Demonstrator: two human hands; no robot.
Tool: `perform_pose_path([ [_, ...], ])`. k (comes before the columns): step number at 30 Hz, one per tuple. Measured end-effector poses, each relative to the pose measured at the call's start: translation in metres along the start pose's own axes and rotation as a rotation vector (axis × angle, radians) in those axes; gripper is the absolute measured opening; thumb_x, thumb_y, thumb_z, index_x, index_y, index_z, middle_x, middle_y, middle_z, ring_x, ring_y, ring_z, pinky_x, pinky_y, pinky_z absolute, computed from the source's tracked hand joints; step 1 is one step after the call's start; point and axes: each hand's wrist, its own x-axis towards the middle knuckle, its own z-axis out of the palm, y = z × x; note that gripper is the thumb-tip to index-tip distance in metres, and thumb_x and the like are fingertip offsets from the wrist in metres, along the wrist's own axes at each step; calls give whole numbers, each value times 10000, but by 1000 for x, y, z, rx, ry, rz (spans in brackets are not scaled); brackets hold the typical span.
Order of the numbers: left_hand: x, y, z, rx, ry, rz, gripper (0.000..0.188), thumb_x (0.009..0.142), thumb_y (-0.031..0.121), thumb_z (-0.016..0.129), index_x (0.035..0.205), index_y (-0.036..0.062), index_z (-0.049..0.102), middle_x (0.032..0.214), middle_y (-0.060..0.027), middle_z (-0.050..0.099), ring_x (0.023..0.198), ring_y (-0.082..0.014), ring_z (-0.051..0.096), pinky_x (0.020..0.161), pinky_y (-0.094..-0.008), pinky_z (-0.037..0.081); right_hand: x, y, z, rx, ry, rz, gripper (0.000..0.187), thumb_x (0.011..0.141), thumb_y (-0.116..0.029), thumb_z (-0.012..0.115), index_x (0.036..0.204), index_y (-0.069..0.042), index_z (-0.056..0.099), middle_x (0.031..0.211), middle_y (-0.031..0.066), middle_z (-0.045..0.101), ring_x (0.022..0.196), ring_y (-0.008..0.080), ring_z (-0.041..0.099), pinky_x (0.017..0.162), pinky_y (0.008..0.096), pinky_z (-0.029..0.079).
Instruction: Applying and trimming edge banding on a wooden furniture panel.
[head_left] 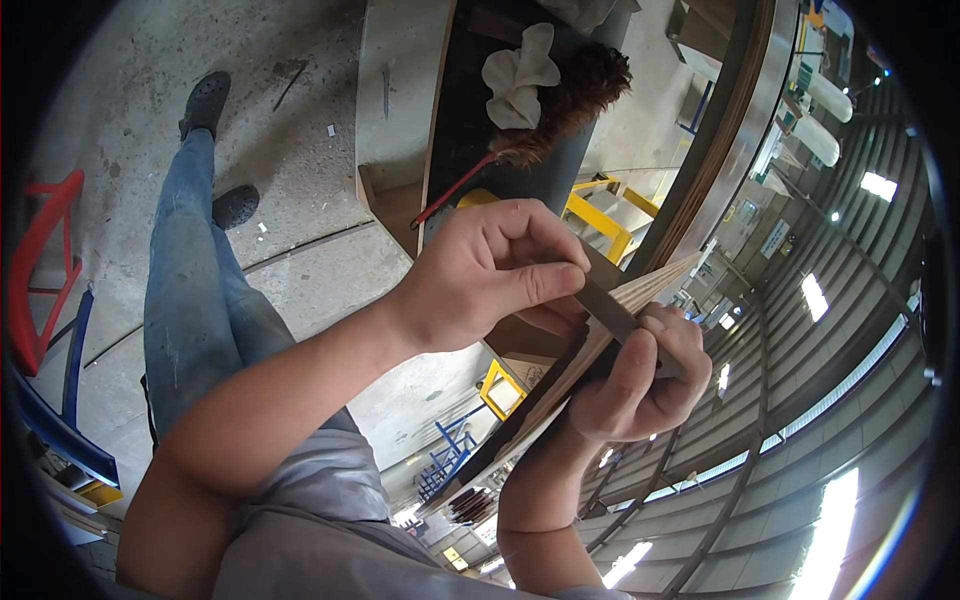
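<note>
Between my two hands stretches a narrow, flat brown-grey strip; whether it is sandpaper or some other material I cannot tell. My left hand pinches one end between thumb and curled fingers. The other end is gripped by my right hand, its thumb and fingers folded round it. The strip lies across or just above the layered light-wood edge of a long piece with a dark face; contact is not clear. My hands hide part of that edge.
A brown feather duster with a red handle and a whitish glove or cloth lie on a dark surface. Yellow metal frames stand beyond the wood. Red and blue metal frames stand at the far left.
</note>
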Motion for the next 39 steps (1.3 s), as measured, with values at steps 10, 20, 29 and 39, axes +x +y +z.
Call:
perform_pose_path([
  [10,-6,-4,-3,7,-31,-20,116,893,52,582,997,4,562,912,-81,643,822,-151,663,731,-277,583,1,-4,3,-79,-19,-12,103,832,-74,532,871,21,526,767,105,531,723,183,472,710,305,382],
  [20,0,3,5,50,11,-75,131,875,69,615,979,-8,597,891,-74,648,795,-134,658,728,-266,581,-2,-7,6,-197,23,-36,117,847,-78,505,911,20,505,776,107,519,747,185,484,736,309,394],
  [29,0,-2,-2,57,-24,-59,124,867,71,624,966,-1,606,862,-63,648,801,-126,658,722,-250,575,1,-6,6,-196,-16,-19,106,825,-97,490,854,5,488,729,101,498,691,169,440,685,309,377],
  [39,-1,-3,-3,27,12,-68,97,839,15,638,922,-28,613,856,-93,642,775,-167,667,710,-288,582,1,-7,6,-182,-49,-24,101,804,-90,493,835,7,488,711,104,498,680,182,432,678,322,380],
])
